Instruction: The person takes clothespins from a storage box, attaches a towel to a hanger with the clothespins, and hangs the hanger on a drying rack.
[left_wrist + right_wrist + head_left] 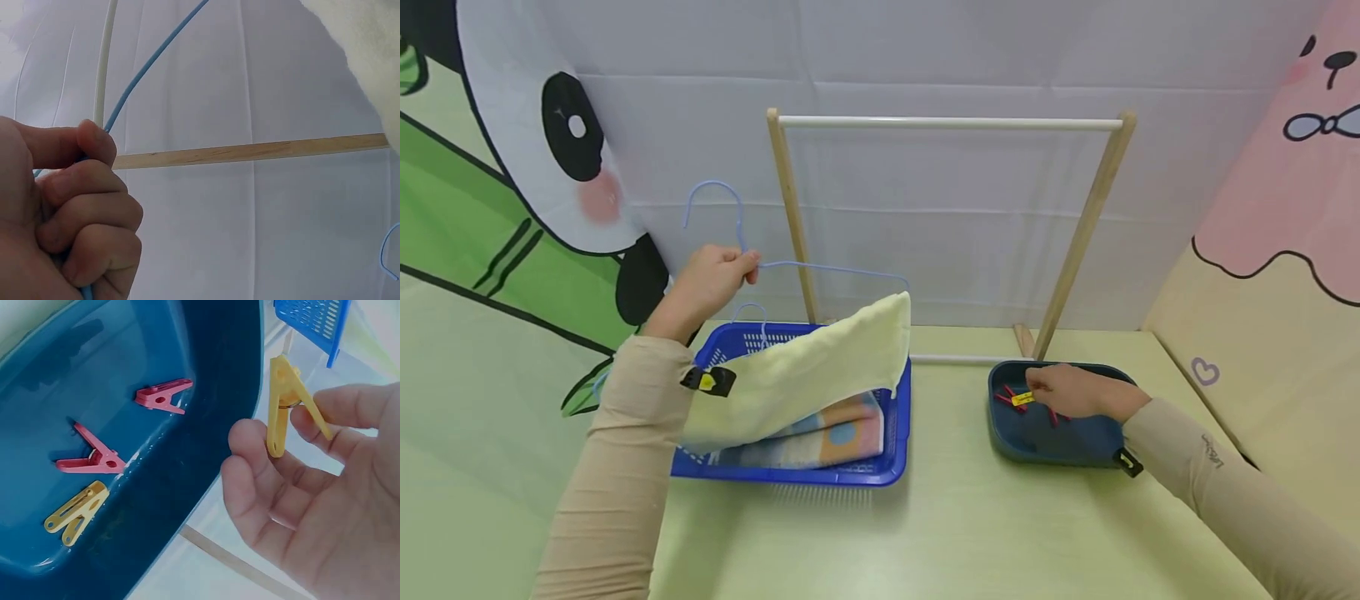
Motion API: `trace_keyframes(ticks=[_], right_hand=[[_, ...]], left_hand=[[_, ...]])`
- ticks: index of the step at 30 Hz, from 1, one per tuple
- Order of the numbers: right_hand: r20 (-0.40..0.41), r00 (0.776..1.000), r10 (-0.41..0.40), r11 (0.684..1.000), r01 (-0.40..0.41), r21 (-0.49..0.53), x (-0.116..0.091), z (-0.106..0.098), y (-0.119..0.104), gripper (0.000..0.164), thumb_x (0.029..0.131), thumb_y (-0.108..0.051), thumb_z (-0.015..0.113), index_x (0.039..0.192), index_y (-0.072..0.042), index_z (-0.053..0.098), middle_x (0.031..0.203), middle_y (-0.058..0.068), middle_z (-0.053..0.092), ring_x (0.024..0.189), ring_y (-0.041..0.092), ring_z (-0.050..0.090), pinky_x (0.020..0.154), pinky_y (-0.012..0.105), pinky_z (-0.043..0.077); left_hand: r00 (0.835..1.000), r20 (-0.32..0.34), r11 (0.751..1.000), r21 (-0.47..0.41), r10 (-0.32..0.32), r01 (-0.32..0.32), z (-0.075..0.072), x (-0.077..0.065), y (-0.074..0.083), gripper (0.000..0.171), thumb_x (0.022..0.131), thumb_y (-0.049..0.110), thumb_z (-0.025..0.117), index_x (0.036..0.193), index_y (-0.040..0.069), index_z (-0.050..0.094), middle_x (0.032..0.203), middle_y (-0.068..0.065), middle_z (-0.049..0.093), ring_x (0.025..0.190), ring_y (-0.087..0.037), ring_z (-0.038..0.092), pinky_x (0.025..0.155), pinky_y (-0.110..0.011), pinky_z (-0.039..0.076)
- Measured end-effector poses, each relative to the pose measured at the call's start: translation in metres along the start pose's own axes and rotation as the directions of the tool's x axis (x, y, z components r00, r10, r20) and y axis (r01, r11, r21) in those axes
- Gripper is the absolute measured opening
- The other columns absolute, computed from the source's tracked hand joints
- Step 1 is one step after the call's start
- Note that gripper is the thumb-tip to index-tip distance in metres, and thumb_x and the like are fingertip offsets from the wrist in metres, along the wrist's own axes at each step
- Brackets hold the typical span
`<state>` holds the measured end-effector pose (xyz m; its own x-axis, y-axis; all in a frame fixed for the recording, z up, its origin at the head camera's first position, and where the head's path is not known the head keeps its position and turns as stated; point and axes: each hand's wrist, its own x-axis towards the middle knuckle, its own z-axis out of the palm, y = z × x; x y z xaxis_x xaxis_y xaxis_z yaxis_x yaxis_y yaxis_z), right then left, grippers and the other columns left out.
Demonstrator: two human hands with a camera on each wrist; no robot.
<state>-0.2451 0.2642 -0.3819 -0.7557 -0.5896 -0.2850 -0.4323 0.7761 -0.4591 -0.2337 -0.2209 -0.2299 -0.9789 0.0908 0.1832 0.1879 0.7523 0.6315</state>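
Observation:
My left hand (711, 279) grips a light blue wire hanger (831, 267) near the base of its hook, with the fingers curled round the wire in the left wrist view. A pale yellow towel (820, 358) droops from the hanger's right end over the blue basket (898, 450). Over the dark teal basin (1037, 454), my right hand (1075, 392) holds a yellow clothespin (285, 403) between thumb and fingers. Two red clothespins (94, 456) and another yellow clothespin (76, 512) lie on the basin floor in the right wrist view.
Behind the basket and basin stands a wooden rack with a white top bar (951, 123). A patterned cloth (827, 437) lies in the basket under the towel. Another blue hanger's hook (751, 310) sticks up at the basket's back. Printed curtains enclose the pale table (955, 533).

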Motion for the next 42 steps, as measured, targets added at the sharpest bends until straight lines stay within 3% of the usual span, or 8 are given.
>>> trace_keyframes(ticks=[8, 14, 19, 22, 26, 30, 42], right_hand=[[-0.091, 0.992, -0.085, 0.995, 0.079, -0.063, 0.003, -0.003, -0.007, 0.011, 0.101, -0.013, 0.044, 0.091, -0.014, 0.049, 0.082, 0.002, 0.043, 0.061, 0.015, 0.042, 0.060, 0.031, 0.035], [-0.145, 0.983, -0.110, 0.990, 0.096, -0.099, 0.005, -0.003, -0.012, 0.011, 0.101, -0.014, 0.044, 0.103, -0.012, 0.055, 0.090, -0.001, 0.049, 0.067, 0.013, 0.044, 0.066, 0.032, 0.039], [-0.227, 0.965, -0.128, 0.990, 0.113, -0.078, 0.009, -0.006, -0.017, 0.009, 0.098, -0.018, 0.051, 0.100, -0.010, 0.054, 0.080, -0.002, 0.051, 0.063, 0.012, 0.046, 0.063, 0.031, 0.041], [-0.294, 0.947, -0.128, 0.992, 0.116, -0.057, 0.011, -0.008, -0.021, 0.018, 0.094, -0.018, 0.060, 0.105, -0.006, 0.054, 0.082, -0.001, 0.057, 0.068, 0.013, 0.053, 0.065, 0.032, 0.046], [-0.348, 0.932, -0.103, 0.995, 0.097, -0.034, 0.012, -0.011, -0.025, 0.034, 0.087, -0.014, 0.069, 0.115, 0.001, 0.058, 0.096, 0.006, 0.065, 0.085, 0.018, 0.062, 0.075, 0.036, 0.051], [-0.349, 0.934, -0.081, 0.997, 0.082, -0.010, 0.012, -0.012, -0.027, 0.038, 0.084, -0.011, 0.072, 0.117, 0.004, 0.061, 0.101, 0.010, 0.066, 0.089, 0.022, 0.064, 0.076, 0.036, 0.052], [-0.324, 0.939, -0.112, 0.990, 0.133, 0.046, 0.014, -0.016, -0.033, 0.040, 0.081, 0.003, 0.070, 0.119, 0.005, 0.060, 0.105, 0.016, 0.066, 0.091, 0.026, 0.066, 0.073, 0.031, 0.053]], left_hand=[[0.999, 0.002, 0.999, -0.034, 0.032, -0.032, -0.007, -0.001, 0.009, 0.043, 0.101, 0.037, 0.039, 0.078, 0.007, 0.060, 0.059, -0.002, 0.037, 0.052, -0.019, 0.031, 0.058, -0.036, 0.029], [0.999, -0.023, 0.998, -0.045, 0.048, -0.049, -0.006, 0.000, 0.015, 0.045, 0.101, 0.039, 0.040, 0.079, 0.005, 0.060, 0.062, -0.004, 0.040, 0.056, -0.021, 0.034, 0.059, -0.036, 0.029], [0.998, -0.021, 0.997, -0.050, 0.055, -0.056, -0.006, 0.000, 0.020, 0.046, 0.100, 0.042, 0.039, 0.080, 0.006, 0.060, 0.059, -0.003, 0.038, 0.054, -0.020, 0.032, 0.057, -0.036, 0.028], [0.998, -0.017, 0.997, -0.050, 0.061, -0.061, -0.005, 0.000, 0.023, 0.047, 0.100, 0.043, 0.039, 0.081, 0.006, 0.060, 0.059, -0.002, 0.037, 0.053, -0.020, 0.032, 0.057, -0.037, 0.028], [0.997, -0.014, 0.997, -0.040, 0.069, -0.070, -0.003, 0.002, 0.026, 0.047, 0.100, 0.042, 0.038, 0.080, 0.006, 0.060, 0.061, -0.003, 0.038, 0.054, -0.019, 0.032, 0.057, -0.037, 0.028], [0.997, -0.012, 0.995, -0.051, 0.082, -0.082, 0.003, 0.005, 0.028, 0.044, 0.101, 0.037, 0.039, 0.078, 0.005, 0.059, 0.062, -0.004, 0.039, 0.055, -0.019, 0.033, 0.058, -0.036, 0.029], [0.996, 0.011, 0.993, -0.082, 0.083, -0.082, 0.007, 0.009, 0.034, 0.041, 0.101, 0.033, 0.040, 0.080, 0.005, 0.060, 0.061, -0.004, 0.039, 0.055, -0.020, 0.032, 0.057, -0.036, 0.028]])
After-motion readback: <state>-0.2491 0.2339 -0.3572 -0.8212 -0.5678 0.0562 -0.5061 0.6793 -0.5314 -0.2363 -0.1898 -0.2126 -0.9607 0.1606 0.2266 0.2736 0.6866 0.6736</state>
